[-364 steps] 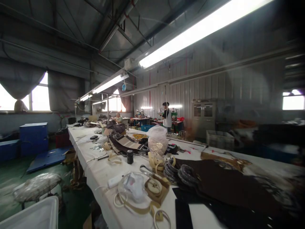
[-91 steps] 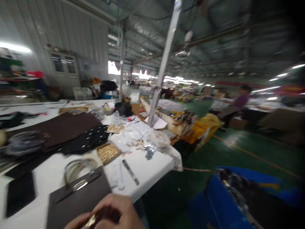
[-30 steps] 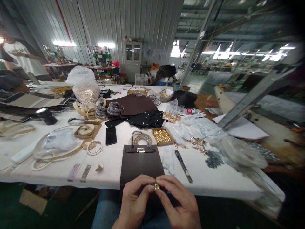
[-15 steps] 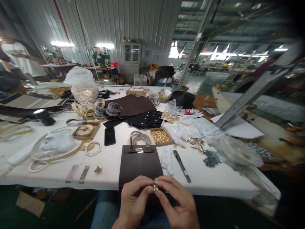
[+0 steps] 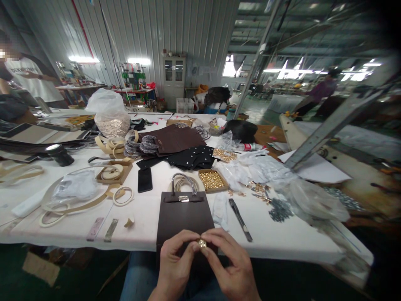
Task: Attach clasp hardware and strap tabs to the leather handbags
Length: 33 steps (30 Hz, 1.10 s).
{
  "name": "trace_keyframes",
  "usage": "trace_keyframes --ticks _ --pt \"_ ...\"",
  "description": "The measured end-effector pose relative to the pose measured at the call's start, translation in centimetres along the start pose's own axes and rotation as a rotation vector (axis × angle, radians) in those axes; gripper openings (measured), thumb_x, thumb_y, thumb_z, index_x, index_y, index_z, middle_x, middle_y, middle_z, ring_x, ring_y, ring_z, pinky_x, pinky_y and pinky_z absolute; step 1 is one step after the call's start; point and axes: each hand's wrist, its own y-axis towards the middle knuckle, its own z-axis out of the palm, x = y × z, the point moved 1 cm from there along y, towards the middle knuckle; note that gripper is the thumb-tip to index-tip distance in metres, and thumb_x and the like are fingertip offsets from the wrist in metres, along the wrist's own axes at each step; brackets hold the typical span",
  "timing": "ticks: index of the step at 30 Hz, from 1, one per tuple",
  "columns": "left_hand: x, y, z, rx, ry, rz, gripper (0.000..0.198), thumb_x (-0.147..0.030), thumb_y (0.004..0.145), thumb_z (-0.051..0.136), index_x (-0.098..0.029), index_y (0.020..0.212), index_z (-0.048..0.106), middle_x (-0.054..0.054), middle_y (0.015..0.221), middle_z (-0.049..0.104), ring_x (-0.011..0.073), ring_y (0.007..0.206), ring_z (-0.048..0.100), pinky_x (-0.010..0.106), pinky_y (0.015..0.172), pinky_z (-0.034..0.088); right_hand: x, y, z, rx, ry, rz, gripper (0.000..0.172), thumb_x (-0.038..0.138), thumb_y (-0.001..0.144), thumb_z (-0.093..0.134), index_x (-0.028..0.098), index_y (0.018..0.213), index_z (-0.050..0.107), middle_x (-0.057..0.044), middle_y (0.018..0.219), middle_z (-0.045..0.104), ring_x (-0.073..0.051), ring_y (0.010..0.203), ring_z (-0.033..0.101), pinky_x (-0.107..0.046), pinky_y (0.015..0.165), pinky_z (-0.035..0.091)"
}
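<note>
My left hand (image 5: 175,263) and my right hand (image 5: 230,265) meet at the bottom centre, fingertips pinched together on a small gold metal fitting (image 5: 201,243). They hover over the near edge of a dark brown bag (image 5: 184,217) lying flat on the white table, its clasp and grey handle pointing away from me. A small box of gold studs (image 5: 211,179) sits just beyond the bag. A dark flat tool (image 5: 239,213) lies to the bag's right.
The white table (image 5: 282,234) carries a black phone (image 5: 145,179), cream strap coils (image 5: 84,196), brown and black panels (image 5: 175,146), plastic bags (image 5: 266,171) and a sack of metal parts (image 5: 110,115). A person (image 5: 21,81) stands far left. A slanted metal post (image 5: 332,125) rises right.
The view swung from the hall round to the table in front of me. Over the last second my hands stay pinched on the gold fitting, shifting only slightly.
</note>
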Motion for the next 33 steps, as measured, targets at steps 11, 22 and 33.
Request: trace_keyframes --ticks 11,22,33 --pt "3.2 3.8 -3.6 -0.124 0.485 -0.007 0.044 -0.032 0.107 0.067 -0.024 0.150 0.068 0.015 0.153 0.069 0.0321 0.142 0.065 0.053 0.125 0.051 -4.4 1.2 2.0 0.093 -0.056 0.246 0.020 0.036 0.117 0.056 0.025 0.129 0.067 -0.011 0.139 0.071 -0.028 0.131 0.068 -0.043 0.113 0.057" --pt "8.5 11.7 -6.1 -0.086 1.062 -0.212 0.032 -0.024 0.088 0.082 -0.022 0.117 0.071 0.020 0.164 0.050 0.0427 0.157 0.041 0.062 0.124 0.034 -7.3 3.5 7.4 0.331 -0.678 0.033 0.018 0.020 0.112 0.049 0.021 0.125 0.062 -0.019 0.164 0.057 -0.033 0.118 0.066 -0.053 0.100 0.057" --pt "7.1 14.4 -9.3 -0.417 0.403 -0.196 0.034 -0.052 0.098 0.073 -0.021 0.109 0.065 0.013 0.121 0.074 0.0283 0.114 0.070 0.042 0.104 0.051 -9.0 3.7 7.4 0.043 -0.446 0.024 0.013 0.025 0.118 0.044 0.024 0.122 0.057 -0.018 0.178 0.037 -0.035 0.139 0.061 -0.055 0.110 0.055"
